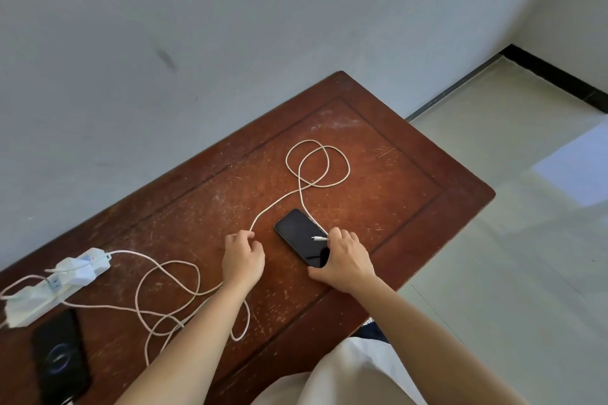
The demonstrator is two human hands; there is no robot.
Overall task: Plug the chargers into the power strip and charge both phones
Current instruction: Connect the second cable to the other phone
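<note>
A white power strip (52,286) lies at the table's left end with two white chargers (77,268) plugged into it. A black phone (299,235) lies face up mid-table. My right hand (343,260) rests on the phone's near end and pinches the white cable's plug (319,238) over the screen. My left hand (243,258) holds the same white cable (317,163), which loops farther back on the table. A second black phone (61,358) lies at the near left, its screen showing a faint ring, with a cable (171,293) coiled beside it.
The brown wooden table (394,174) stands against a grey wall. Its right end drops off to a pale tiled floor (510,240). My light-coloured clothing (345,378) shows at the near edge.
</note>
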